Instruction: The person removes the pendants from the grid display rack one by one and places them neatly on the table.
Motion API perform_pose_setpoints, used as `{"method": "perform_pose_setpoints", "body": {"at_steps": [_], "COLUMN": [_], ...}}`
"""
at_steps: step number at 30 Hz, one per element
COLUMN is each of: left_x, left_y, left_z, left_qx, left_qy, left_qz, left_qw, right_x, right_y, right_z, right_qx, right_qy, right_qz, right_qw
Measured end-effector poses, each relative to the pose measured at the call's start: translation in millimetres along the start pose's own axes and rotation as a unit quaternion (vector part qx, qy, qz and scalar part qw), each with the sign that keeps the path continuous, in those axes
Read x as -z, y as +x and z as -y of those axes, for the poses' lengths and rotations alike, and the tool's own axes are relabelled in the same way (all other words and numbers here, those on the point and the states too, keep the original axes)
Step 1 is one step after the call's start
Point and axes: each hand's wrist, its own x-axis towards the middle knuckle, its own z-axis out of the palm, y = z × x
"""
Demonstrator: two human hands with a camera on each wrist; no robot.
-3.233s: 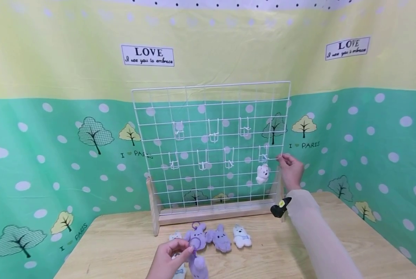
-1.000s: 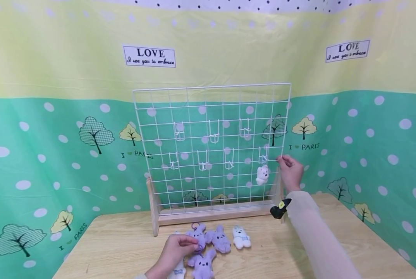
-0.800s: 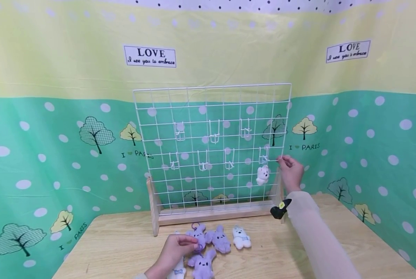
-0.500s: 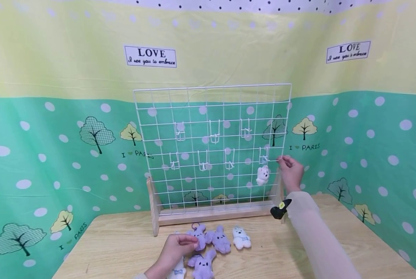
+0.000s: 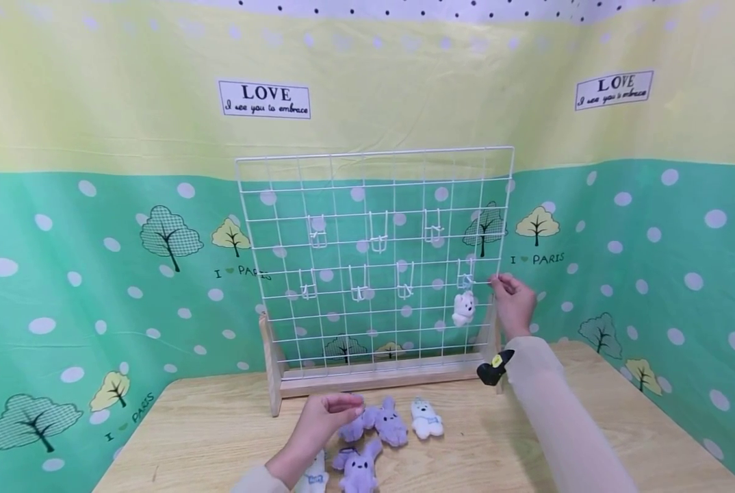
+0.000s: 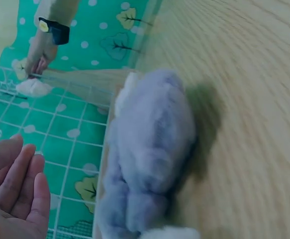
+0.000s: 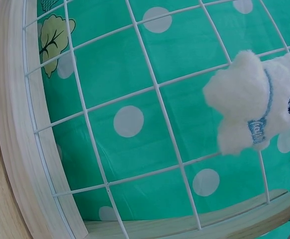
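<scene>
My left hand [image 5: 321, 418] hovers over the table with fingers loosely extended. Nothing is between them in the left wrist view. Its fingertips overlap a purple plush rabbit keychain [image 5: 352, 431], part of which they hide. Nearer me lies another purple plush rabbit [image 5: 359, 471], face up, and beside it a white plush bear [image 5: 313, 477], partly behind the wrist. A third purple plush [image 5: 391, 424] lies to the right. With thumb and fingers my right hand [image 5: 515, 305] pinches the right edge of the white wire grid rack [image 5: 374, 153]. Close by, a white plush bear [image 7: 239, 94] hangs from a hook.
Another white plush bear [image 5: 427, 419] with a blue ribbon lies right of the purple ones. Several wire hooks [image 5: 378, 241] sit in two rows on the grid. A wooden base [image 5: 380, 382] carries the grid, and printed cloth surrounds the wooden table [image 5: 195, 424].
The left hand lowered a purple plush rabbit, held by its ring, onto the table and released it. It then rose slightly toward the rack. The right hand kept its grip.
</scene>
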Motion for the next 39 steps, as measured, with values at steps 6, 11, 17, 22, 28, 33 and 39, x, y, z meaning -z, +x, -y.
{"method": "perform_pose_setpoints", "body": {"at_steps": [6,11,17,22,28,33,39], "left_x": [-8.0,-17.1,-30.5,-38.9,-51.0,-62.9,-77.4], "left_y": [8.9,18.7,27.6,33.4,43.6,57.7,71.6], "left_z": [-23.4,-43.0,-64.4,-76.8,-93.8,-104.0,-111.1], "left_qx": [-0.011,-0.017,-0.050,-0.067,-0.075,-0.075,-0.085], "left_qy": [-0.003,-0.021,-0.034,-0.040,-0.049,-0.060,-0.076], "left_qz": [0.002,0.004,0.003,0.001,-0.012,-0.012,-0.012], "left_qw": [0.9999,0.9996,0.9982,0.9969,0.9959,0.9953,0.9934], "right_x": [0,-1,0,1,1,1,0], "right_y": [0.1,0.7,-1.2,-2.9,-4.6,-3.5,-1.7], "right_z": [-2,-1,1,1,2,1,-1], "right_qx": [0.011,0.010,0.010,0.007,0.002,0.002,0.005], "right_qy": [-0.003,0.005,0.002,-0.005,-0.004,0.000,-0.001], "right_qz": [-0.002,-0.003,-0.002,-0.001,0.001,0.000,-0.001], "right_qw": [0.9999,0.9999,0.9999,1.0000,1.0000,1.0000,1.0000]}}
